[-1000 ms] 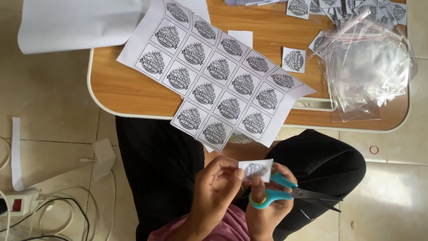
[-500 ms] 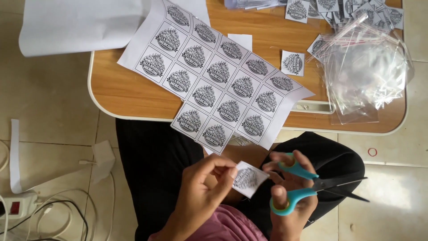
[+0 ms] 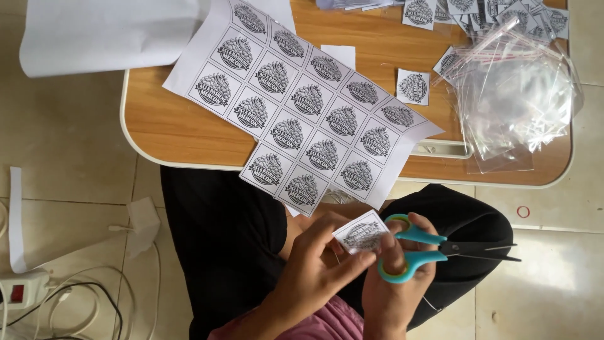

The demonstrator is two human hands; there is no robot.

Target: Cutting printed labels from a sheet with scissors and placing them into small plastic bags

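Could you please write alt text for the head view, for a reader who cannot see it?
Seen from above, a seated person's left hand holds a small cut-out label while the right hand grips teal-handled scissors. Ahead, a low wooden table carries a printed label sheet, loose labels and clear plastic bags.

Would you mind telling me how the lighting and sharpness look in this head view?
Head view: soft, even daylight with faint shadows; the label sheet is sharp; the plastic bags show pale glare; the hands, left and right, and scissors are slightly soft.
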